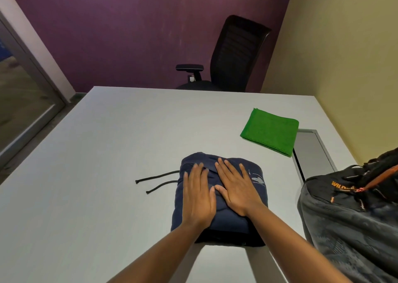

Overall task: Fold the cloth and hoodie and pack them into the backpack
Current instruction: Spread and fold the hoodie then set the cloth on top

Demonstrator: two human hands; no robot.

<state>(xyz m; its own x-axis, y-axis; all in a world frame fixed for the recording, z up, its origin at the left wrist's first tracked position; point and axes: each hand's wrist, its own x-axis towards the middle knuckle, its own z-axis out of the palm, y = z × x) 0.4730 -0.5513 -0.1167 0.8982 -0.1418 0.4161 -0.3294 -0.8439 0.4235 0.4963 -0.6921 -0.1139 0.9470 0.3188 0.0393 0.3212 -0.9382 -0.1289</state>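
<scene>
Both hands, left hand [198, 198] and right hand [235, 188], press flat, fingers straight and gripping nothing, on the folded navy-blue fabric hoodie [221, 220], apparently flattening it for the dark grey backpack [349, 224] beside it.

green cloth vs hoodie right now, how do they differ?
The cloth is bright green, thin and flat; the hoodie is navy, a thick bundle. Cloth lies untouched; left hand and right hand press flat on the hoodie. Hoodie trails two cords. Both are folded on the table.
</scene>
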